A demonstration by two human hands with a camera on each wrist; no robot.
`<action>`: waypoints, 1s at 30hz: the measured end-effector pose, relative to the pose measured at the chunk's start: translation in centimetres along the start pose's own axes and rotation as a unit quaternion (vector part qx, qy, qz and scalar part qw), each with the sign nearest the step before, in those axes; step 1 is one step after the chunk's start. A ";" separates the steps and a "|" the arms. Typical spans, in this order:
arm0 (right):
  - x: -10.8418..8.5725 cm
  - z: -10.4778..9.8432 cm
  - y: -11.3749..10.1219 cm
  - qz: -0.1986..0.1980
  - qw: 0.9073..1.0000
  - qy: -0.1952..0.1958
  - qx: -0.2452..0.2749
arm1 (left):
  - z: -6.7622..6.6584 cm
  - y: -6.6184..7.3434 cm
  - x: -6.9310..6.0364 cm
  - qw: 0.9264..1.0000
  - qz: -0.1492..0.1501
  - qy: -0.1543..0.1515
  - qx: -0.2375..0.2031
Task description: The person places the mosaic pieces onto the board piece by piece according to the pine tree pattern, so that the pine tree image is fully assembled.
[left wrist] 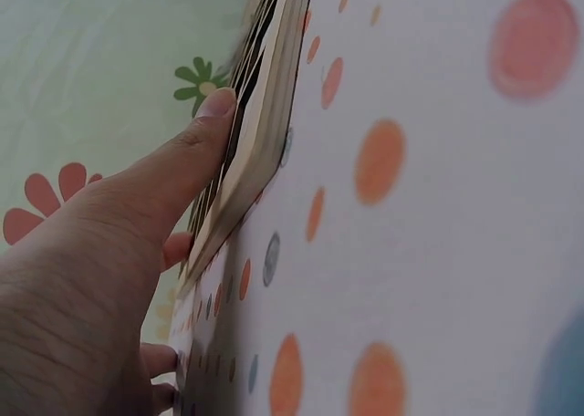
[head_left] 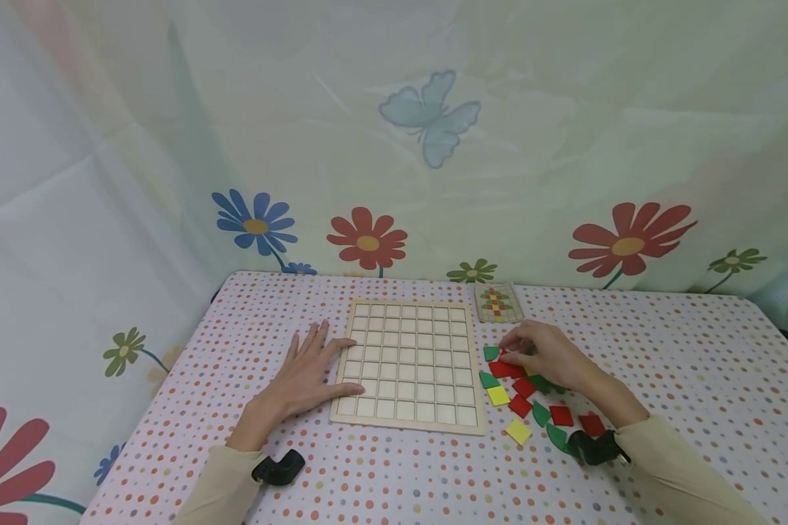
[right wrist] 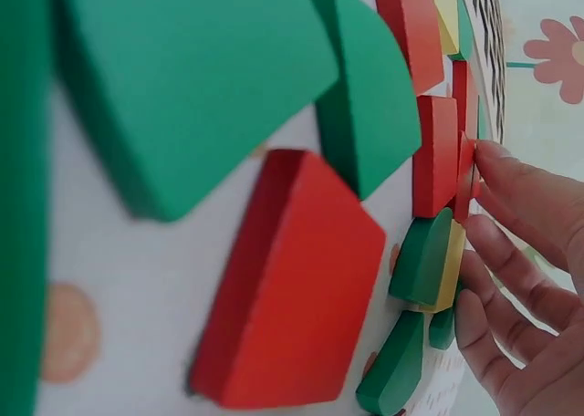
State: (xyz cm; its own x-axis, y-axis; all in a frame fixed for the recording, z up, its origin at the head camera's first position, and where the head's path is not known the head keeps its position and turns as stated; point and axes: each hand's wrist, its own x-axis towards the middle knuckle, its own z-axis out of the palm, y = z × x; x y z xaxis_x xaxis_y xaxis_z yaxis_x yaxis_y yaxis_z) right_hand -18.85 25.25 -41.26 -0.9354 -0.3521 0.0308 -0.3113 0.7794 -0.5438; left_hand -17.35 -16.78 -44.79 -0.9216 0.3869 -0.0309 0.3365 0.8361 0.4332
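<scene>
Gently now: one red tile at your right fingertips

Your right hand (head_left: 551, 357) has thumb and forefinger together on a red tile (right wrist: 465, 174); how firmly they press is hard to tell. Its lower fingers are bent just beside a yellow tile (right wrist: 451, 265) and a green tile (right wrist: 422, 261). Other red pieces crowd the one you have, so feel that you hold a single tile, then raise it straight up rather than dragging it through its neighbours. A pinch on the edges would probably serve better than one across the faces.

Your left hand (head_left: 305, 375) holds nothing: its fingers are spread apart, thumb lying over the board (head_left: 408, 357), forefinger at its left rim. Light pressure there should be enough to steady it.

Further out, the loose pieces lie to the right of the board, several touching, with one yellow square (head_left: 518, 432) apart on your side. Beyond them, near the board's far right corner, lies the card (head_left: 497, 302), handy for checking colours. All of it rests on the dotted cloth (head_left: 407, 481), with a flowered backdrop (head_left: 532, 182) behind
</scene>
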 end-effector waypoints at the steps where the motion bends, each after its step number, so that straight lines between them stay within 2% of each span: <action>1: 0.1 0.0 0.0 -0.002 1.000 -0.002 0.001 | 0.0 0.0 0.0 1.000 0.000 0.000 0.000; 14: 0.5 -0.7 -0.2 0.002 0.999 -0.032 0.001 | 0.1 0.1 0.1 1.000 -0.003 0.001 -0.001; 24: 0.4 -0.3 -0.3 0.006 1.000 -0.010 -0.011 | 0.0 0.1 -0.1 1.000 -0.002 0.003 -0.003; 30: 0.1 -0.3 -0.2 0.019 1.000 -0.002 0.007 | 0.2 -0.1 0.0 1.000 -0.002 0.000 0.007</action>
State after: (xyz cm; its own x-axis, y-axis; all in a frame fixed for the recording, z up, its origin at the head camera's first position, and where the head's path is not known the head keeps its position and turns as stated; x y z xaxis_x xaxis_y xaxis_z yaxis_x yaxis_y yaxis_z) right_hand -18.97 25.20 -40.83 -0.9460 -0.3241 0.0070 -0.2731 0.7853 -0.5556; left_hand -17.34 -16.84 -44.99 -0.9232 0.3830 -0.0327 0.3350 0.8433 0.4202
